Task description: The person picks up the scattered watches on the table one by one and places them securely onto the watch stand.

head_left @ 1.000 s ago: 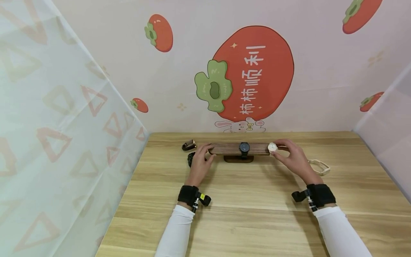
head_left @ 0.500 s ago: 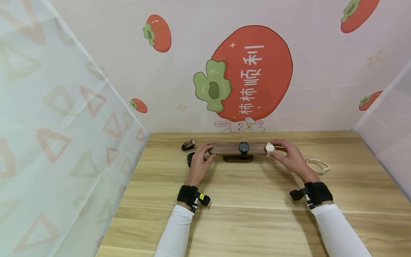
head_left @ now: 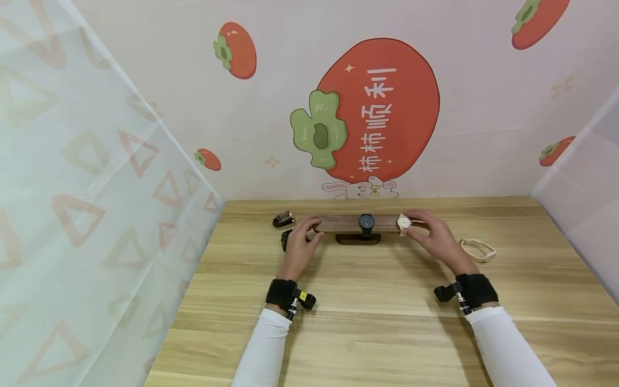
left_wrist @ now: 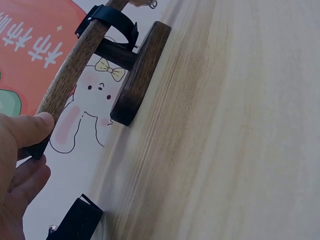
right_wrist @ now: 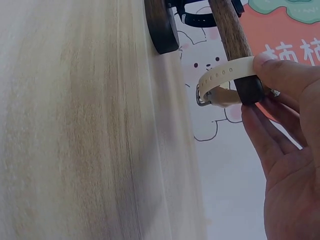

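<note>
A dark wooden watch stand (head_left: 333, 223) with a raised bar stands near the back of the table. My left hand (head_left: 298, 250) grips the bar's left end between thumb and fingers. At the right end, a cream-strapped watch (head_left: 404, 222) loops round the bar, and my right hand (head_left: 439, 241) pinches it. Its strap (right_wrist: 227, 71) circles the bar's tip in the right wrist view, with the buckle hanging below. A black watch (head_left: 367, 221) sits round the middle of the bar. The stand's base (left_wrist: 142, 75) rests on the table.
Left of the stand lie a dark watch with a gold-toned case (head_left: 283, 219) and a black watch (head_left: 285, 239), partly hidden by my left hand. Another cream watch (head_left: 477, 250) lies right of my right hand. A printed wall (head_left: 271, 118) rises behind the wooden table (head_left: 367, 312).
My right hand has slid the cream watch a little leftward along the bar, from its tip further onto it. The left hand keeps its grip on the other end.
</note>
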`<act>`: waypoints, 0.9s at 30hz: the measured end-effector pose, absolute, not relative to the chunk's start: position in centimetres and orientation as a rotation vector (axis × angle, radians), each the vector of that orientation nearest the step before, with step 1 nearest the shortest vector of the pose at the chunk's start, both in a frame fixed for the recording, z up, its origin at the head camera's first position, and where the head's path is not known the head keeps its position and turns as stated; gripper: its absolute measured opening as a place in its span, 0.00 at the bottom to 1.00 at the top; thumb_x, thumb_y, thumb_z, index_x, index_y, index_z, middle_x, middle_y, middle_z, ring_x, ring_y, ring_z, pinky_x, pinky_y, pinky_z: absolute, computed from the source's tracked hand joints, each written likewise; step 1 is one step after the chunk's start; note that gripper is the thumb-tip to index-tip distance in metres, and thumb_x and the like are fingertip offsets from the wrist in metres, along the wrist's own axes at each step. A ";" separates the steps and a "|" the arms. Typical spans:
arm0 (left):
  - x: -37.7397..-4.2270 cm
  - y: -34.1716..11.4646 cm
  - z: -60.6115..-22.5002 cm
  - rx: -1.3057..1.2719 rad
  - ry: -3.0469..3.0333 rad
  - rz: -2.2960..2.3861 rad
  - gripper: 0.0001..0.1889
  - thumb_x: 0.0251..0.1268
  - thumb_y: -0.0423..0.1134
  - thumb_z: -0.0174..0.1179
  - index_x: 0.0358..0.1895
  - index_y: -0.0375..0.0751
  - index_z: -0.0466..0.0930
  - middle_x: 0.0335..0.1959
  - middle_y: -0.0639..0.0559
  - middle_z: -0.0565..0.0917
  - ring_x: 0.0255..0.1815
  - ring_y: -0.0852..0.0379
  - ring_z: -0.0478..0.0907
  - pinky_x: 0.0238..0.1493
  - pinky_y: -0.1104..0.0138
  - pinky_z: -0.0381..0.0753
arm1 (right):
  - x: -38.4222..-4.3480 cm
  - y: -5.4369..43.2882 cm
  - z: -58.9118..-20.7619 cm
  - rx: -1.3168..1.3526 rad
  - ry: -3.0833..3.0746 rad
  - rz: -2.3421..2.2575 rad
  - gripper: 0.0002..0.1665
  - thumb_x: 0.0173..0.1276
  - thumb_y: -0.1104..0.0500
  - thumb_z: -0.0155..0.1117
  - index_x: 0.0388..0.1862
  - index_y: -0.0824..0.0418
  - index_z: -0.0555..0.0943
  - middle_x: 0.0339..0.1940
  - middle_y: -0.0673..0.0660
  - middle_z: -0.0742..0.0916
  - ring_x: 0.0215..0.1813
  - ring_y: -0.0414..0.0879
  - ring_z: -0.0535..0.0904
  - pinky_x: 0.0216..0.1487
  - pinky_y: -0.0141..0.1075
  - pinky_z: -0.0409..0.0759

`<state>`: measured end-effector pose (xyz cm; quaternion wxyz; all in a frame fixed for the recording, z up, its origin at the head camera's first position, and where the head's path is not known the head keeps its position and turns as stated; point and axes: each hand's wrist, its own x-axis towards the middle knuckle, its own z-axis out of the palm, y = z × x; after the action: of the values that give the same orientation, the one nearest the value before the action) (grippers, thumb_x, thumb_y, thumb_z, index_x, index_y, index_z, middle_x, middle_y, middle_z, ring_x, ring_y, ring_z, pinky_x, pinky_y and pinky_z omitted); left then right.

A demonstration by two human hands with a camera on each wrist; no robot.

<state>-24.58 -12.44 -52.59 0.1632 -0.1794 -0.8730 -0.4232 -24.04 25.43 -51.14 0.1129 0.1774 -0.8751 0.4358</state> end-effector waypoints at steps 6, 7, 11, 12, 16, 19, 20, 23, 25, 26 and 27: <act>-24.7 -12.5 -52.6 -0.513 -2.490 -1.183 0.21 0.73 0.36 0.70 0.66 0.42 0.82 0.72 0.42 0.80 0.68 0.46 0.81 0.68 0.58 0.85 | -24.1 25.3 -51.2 0.521 -2.564 1.286 0.29 0.69 0.69 0.74 0.69 0.67 0.81 0.68 0.67 0.83 0.66 0.56 0.79 0.64 0.44 0.85; -24.7 -12.5 -52.6 -0.515 -2.490 -1.178 0.21 0.73 0.36 0.70 0.66 0.42 0.82 0.72 0.42 0.80 0.68 0.46 0.81 0.68 0.59 0.85 | -24.1 25.3 -51.3 0.518 -2.564 1.284 0.29 0.69 0.69 0.74 0.69 0.67 0.81 0.68 0.66 0.83 0.66 0.57 0.79 0.64 0.50 0.84; -24.6 -12.5 -52.5 -0.511 -2.490 -1.184 0.20 0.72 0.36 0.70 0.65 0.42 0.83 0.71 0.43 0.80 0.68 0.46 0.81 0.68 0.58 0.85 | -24.2 25.3 -51.4 0.520 -2.562 1.268 0.29 0.69 0.69 0.75 0.69 0.66 0.81 0.68 0.66 0.83 0.66 0.57 0.79 0.63 0.52 0.85; -24.6 -12.5 -52.5 -0.508 -2.491 -1.190 0.20 0.72 0.36 0.70 0.65 0.42 0.83 0.71 0.43 0.80 0.68 0.46 0.81 0.68 0.58 0.85 | -24.3 25.3 -51.5 0.523 -2.561 1.263 0.29 0.70 0.69 0.75 0.69 0.66 0.81 0.68 0.66 0.83 0.66 0.58 0.79 0.63 0.53 0.85; -24.6 -12.4 -52.4 -0.502 -2.496 -1.198 0.21 0.72 0.36 0.70 0.65 0.41 0.83 0.71 0.43 0.80 0.69 0.46 0.81 0.68 0.58 0.85 | -24.3 25.3 -51.5 0.539 -2.555 1.253 0.29 0.70 0.68 0.75 0.69 0.66 0.81 0.69 0.68 0.82 0.67 0.62 0.80 0.60 0.57 0.87; -24.6 -12.4 -52.4 -0.504 -2.497 -1.191 0.21 0.72 0.36 0.70 0.65 0.41 0.83 0.71 0.43 0.81 0.68 0.46 0.81 0.68 0.59 0.85 | -24.3 25.3 -51.6 0.541 -2.558 1.241 0.29 0.70 0.67 0.75 0.69 0.66 0.82 0.70 0.68 0.82 0.67 0.63 0.80 0.58 0.58 0.87; -24.6 -12.4 -52.4 -0.504 -2.495 -1.191 0.21 0.72 0.36 0.70 0.65 0.41 0.83 0.71 0.43 0.81 0.68 0.46 0.81 0.68 0.60 0.85 | -24.4 25.3 -51.6 0.542 -2.560 1.233 0.28 0.70 0.67 0.75 0.69 0.66 0.82 0.70 0.68 0.82 0.67 0.63 0.80 0.58 0.58 0.87; -24.7 -12.4 -52.5 -0.504 -2.491 -1.187 0.21 0.71 0.34 0.71 0.64 0.41 0.83 0.70 0.43 0.81 0.68 0.46 0.82 0.67 0.60 0.85 | -24.5 25.2 -51.6 0.542 -2.559 1.223 0.29 0.69 0.66 0.75 0.69 0.65 0.82 0.70 0.67 0.83 0.66 0.61 0.80 0.57 0.57 0.88; -24.7 -12.4 -52.5 -0.502 -2.490 -1.184 0.21 0.71 0.34 0.71 0.64 0.41 0.83 0.70 0.43 0.81 0.67 0.46 0.82 0.67 0.60 0.85 | -24.6 25.2 -51.6 0.546 -2.552 1.213 0.29 0.69 0.67 0.76 0.68 0.64 0.83 0.70 0.66 0.83 0.65 0.59 0.81 0.56 0.55 0.89; -24.7 -12.4 -52.5 -0.501 -2.489 -1.184 0.21 0.71 0.34 0.71 0.64 0.41 0.83 0.70 0.43 0.81 0.67 0.46 0.82 0.67 0.60 0.86 | -24.6 25.1 -51.6 0.549 -2.550 1.209 0.29 0.68 0.67 0.76 0.68 0.64 0.83 0.70 0.65 0.83 0.65 0.58 0.81 0.55 0.54 0.89; -24.8 -12.4 -52.5 -0.499 -2.491 -1.181 0.20 0.71 0.34 0.71 0.64 0.42 0.83 0.70 0.43 0.81 0.67 0.46 0.82 0.67 0.60 0.86 | -24.6 25.1 -51.6 0.551 -2.547 1.203 0.29 0.68 0.66 0.77 0.68 0.64 0.84 0.69 0.65 0.84 0.64 0.57 0.81 0.55 0.52 0.90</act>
<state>-24.76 -12.39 -52.53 0.1690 -0.1755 -0.8763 -0.4155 -24.61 25.10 -51.62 0.1354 0.1902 -0.8792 0.4153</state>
